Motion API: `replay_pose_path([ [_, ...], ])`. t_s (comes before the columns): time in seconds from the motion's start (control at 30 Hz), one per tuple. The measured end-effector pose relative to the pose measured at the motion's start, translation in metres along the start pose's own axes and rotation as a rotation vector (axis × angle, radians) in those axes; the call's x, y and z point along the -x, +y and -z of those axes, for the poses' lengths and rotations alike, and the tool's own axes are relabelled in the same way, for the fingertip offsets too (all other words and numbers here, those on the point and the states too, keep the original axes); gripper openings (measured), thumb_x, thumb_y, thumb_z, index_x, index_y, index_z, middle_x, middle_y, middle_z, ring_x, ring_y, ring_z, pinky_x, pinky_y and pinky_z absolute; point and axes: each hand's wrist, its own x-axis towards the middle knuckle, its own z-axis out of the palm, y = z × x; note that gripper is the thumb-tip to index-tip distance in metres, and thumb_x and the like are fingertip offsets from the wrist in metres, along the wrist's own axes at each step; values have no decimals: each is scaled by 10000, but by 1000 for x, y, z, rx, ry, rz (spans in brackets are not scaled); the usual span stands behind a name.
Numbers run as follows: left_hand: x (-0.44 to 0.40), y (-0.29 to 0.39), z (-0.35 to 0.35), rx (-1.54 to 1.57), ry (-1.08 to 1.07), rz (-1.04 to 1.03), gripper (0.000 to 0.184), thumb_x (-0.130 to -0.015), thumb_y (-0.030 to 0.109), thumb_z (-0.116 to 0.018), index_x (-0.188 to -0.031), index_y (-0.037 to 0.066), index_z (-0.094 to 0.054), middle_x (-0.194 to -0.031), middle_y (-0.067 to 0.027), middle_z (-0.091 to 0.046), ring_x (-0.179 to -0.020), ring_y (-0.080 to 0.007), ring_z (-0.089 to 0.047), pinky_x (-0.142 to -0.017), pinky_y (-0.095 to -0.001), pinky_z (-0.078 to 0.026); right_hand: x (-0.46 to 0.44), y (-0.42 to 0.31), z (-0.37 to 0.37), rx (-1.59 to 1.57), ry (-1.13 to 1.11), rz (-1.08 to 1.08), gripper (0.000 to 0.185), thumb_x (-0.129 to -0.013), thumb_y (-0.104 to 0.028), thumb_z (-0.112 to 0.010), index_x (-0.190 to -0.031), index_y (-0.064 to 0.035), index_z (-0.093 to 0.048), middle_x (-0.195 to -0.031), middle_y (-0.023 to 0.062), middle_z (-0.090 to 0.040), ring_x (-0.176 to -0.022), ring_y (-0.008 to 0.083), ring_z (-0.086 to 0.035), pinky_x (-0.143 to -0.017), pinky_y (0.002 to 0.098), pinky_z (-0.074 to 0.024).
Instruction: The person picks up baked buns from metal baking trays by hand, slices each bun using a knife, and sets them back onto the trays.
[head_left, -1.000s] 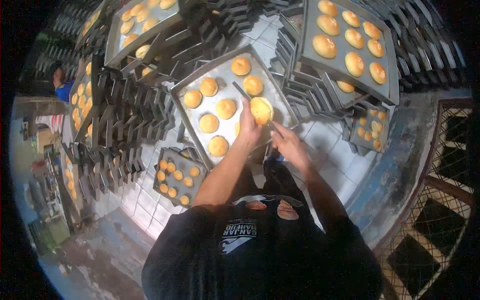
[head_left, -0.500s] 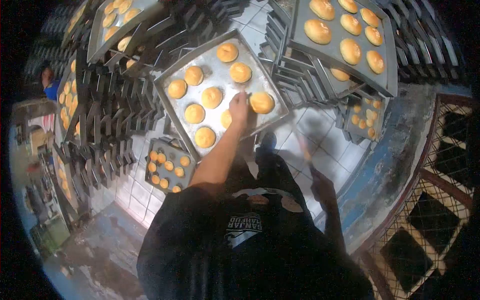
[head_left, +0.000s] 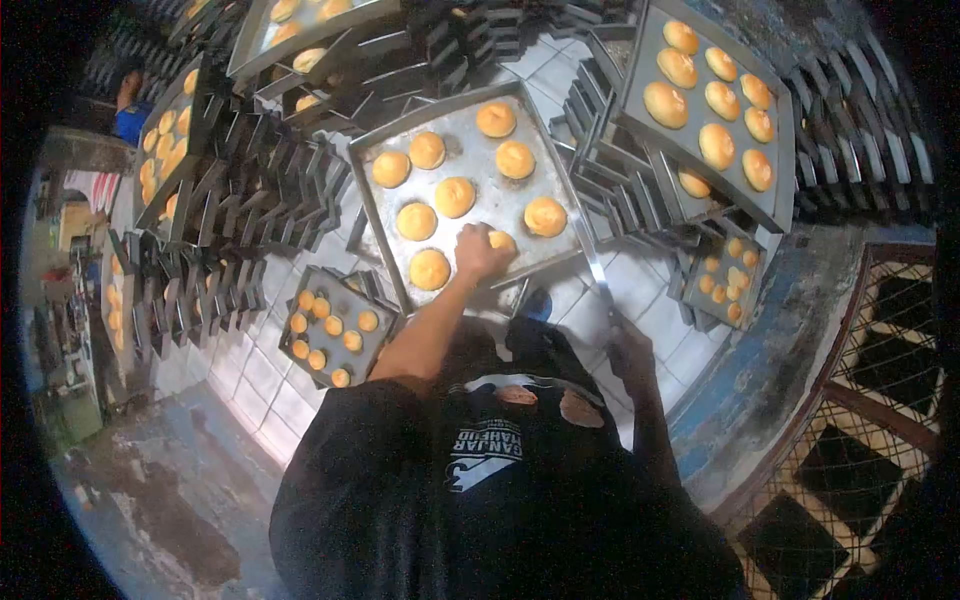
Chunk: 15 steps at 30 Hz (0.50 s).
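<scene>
At the far left, a person's blue sleeve (head_left: 131,122) shows behind a tilted stack of trays (head_left: 255,185) with buns in its top tray. To the right and nearer, a lower tray (head_left: 383,345) carries small round buns.

Next comes the middle tray (head_left: 470,100), turned so that one corner points toward the wearer and its near edge rises to the right. Three buns (head_left: 416,221) line its left edge, from the left corner down to the near corner; others sit near the far edge and the middle. The left hand (head_left: 484,256) reaches over the near edge, fingers curled against the left side of a bun (head_left: 503,242) there; I cannot tell whether they grip it. This bun is round, without a clear long axis.

Beyond the near edge's right end, the knife (head_left: 598,270) points away from the wearer, its long axis leaning slightly left, roughly along the tray's right edge. The right hand (head_left: 630,355) is closed around its handle, well apart from the left. Farther right, a tray of glossy buns (head_left: 633,85) tops another stack.
</scene>
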Motion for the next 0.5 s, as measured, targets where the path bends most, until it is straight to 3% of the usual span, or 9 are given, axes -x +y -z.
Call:
replay_pose_path([
  [0.03,1,-21,-14,124,-16,-251,583,-732,359,-841,-1159,14,-646,-1189,-252,-623,-1141,-407,-592,-1006,-476,-468,-4,-1,-2,8,0,18,345,-1022,-218,-570,-1317,-43,-612,-732,-1,-557,-636,102,-527,-562,299,-443],
  [0.17,17,-31,-23,197,-156,-321,660,-794,285,-830,-1300,2,-515,-1199,-230,-640,-1128,-382,-614,-993,-460,-480,-12,-42,-20,-205,-116,-58,427,-1022,-261,-570,-1379,-28,-575,-780,-44,-551,-648,84,-500,-571,259,-426],
  [0.23,25,-25,-1,1130,-139,-31,575,-867,268,-791,-1311,23,-521,-1249,-180,-647,-1158,-296,-632,-1009,-433,-498,-16,-75,-31,-188,-222,8,472,-1024,-277,-579,-1429,-36,-546,-788,-44,-554,-664,69,-495,-576,237,-411],
  [0.27,27,-20,21,1512,-292,149,500,-927,274,-729,-1348,90,-531,-1286,-84,-630,-1152,-269,-642,-999,-458,-537,-21,-84,-39,-291,-284,-5,484,-1026,-241,-581,-1463,-43,-519,-783,-40,-551,-669,44,-475,-581,215,-393],
  [0.3,25,-20,38,1515,-257,137,500,-927,274,-729,-1348,90,-531,-1286,-84,-630,-1152,-269,-642,-999,-458,-537,-23,-96,-52,-288,-309,17,484,-1026,-241,-581,-1463,-43,-519,-783,-40,-551,-669,44,-475,-581,215,-393],
  [0.37,19,-22,70,2023,-151,-29,518,-955,378,-686,-1365,99,-535,-1286,-91,-635,-1137,-276,-649,-1008,-472,-529,-27,-119,-78,-419,-292,90,470,-1020,-184,-579,-1467,-49,-519,-753,-46,-540,-653,26,-451,-572,204,-373],
  [0.4,14,-24,86,2133,-151,36,582,-944,529,-645,-1356,128,-550,-1252,-90,-651,-1152,-271,-641,-1012,-478,-524,-30,-129,-86,-310,-272,123,450,-1014,-145,-583,-1448,-35,-534,-744,-39,-556,-651,39,-480,-586,213,-402],
  [0.43,12,-25,100,2131,-113,13,582,-944,529,-645,-1356,128,-550,-1252,-90,-651,-1152,-271,-641,-1012,-478,-524,-32,-138,-95,-310,-302,146,450,-1014,-145,-583,-1448,-35,-534,-744,-39,-556,-651,39,-480,-586,213,-402],
  [0.5,15,-18,137,2321,32,56,563,-916,578,-655,-1232,114,-622,-1042,-69,-715,-932,-246,-709,-793,-434,-598,-27,-165,-107,-172,-256,365,441,-1002,-152,-600,-1423,-30,-552,-765,7,-608,-688,61,-536,-637,247,-466],
])
